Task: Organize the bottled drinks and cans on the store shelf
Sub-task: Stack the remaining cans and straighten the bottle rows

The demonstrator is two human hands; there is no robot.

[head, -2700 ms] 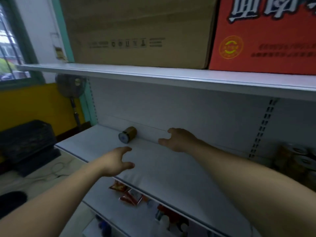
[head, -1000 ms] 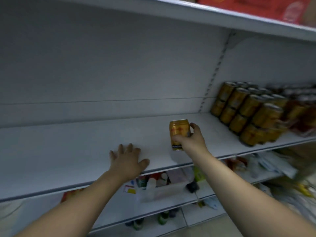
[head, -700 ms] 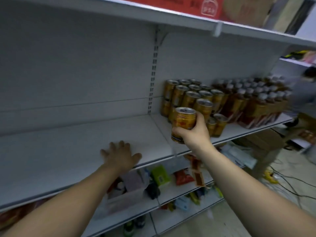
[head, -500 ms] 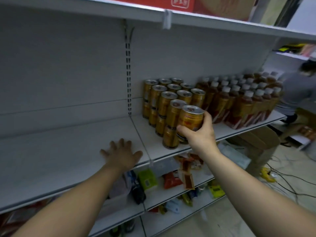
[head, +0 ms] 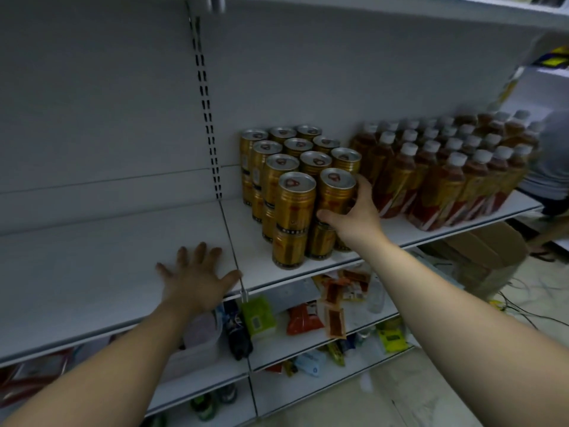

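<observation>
white shelf (head: 92, 272) carries stacked gold cans (head: 289, 241), bottles (head: 437, 192).

The right hand (head: 358, 220) hid the lower side of the gold metal can (head: 334, 195) it gripped, and whether that can sat on the one beneath. Print on the stacked gold cans (head: 292, 211) was too blurred to read. The right edge cut off a grey-shirted person (head: 554, 167).

Dim store aisle, white metal shelving filling the view.
Plain white back panel (head: 92, 87) up top, a dark slotted upright (head: 206, 112) running down it to a seam in the shelf board (head: 77, 272), and an upper shelf (head: 400, 7) capping the bay. Lower shelves (head: 286, 345) step down to a pale floor (head: 415, 396), where a brown cardboard box (head: 480, 251) sits at right, cables (head: 523, 312) trailing just beside it.
</observation>
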